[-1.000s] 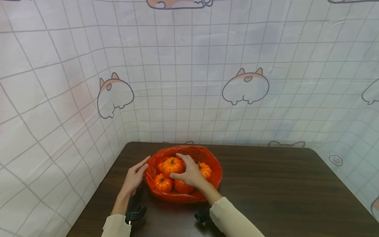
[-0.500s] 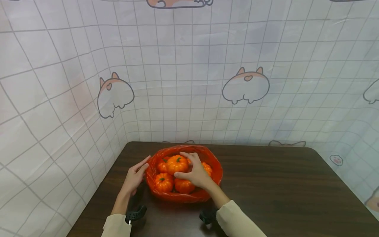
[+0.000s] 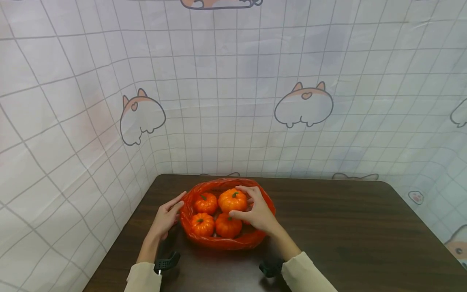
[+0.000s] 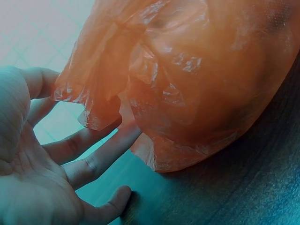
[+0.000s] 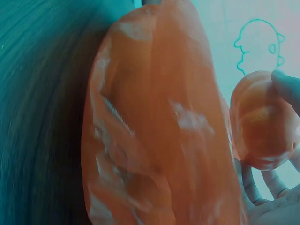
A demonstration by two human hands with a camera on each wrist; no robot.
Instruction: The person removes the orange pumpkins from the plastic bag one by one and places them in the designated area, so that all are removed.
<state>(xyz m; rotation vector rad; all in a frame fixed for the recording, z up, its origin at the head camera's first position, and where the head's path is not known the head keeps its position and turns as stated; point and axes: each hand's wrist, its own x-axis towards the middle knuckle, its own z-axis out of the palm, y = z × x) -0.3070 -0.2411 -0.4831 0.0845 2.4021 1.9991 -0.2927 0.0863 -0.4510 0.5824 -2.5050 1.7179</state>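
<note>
A red plastic bag (image 3: 233, 243), its mouth spread wide, sits on the table with several small orange pumpkins inside. My right hand (image 3: 260, 211) grips one pumpkin (image 3: 232, 200) between thumb and fingers, raised above the others. In the right wrist view that pumpkin (image 5: 262, 124) shows above the bag's rim. At the left rim my left hand (image 3: 165, 219) pinches the bag; the left wrist view shows thumb and forefinger on the film of the bag (image 4: 187, 84), the other fingers behind and below it. Pumpkins still lying in the bag include one at the back left (image 3: 206, 204) and one at the front left (image 3: 202, 225).
The dark wooden table (image 3: 339, 231) stretches to the right of the bag. Behind it and at both sides hangs a white gridded cloth (image 3: 226, 101) printed with cartoon dogs. Black straps with cameras (image 3: 167, 263) sit at the wrists.
The right hand has carried the gripped pumpkin to the right and slightly up across the bag, uncovering the back-left pumpkin. The left hand stays at the rim.
</note>
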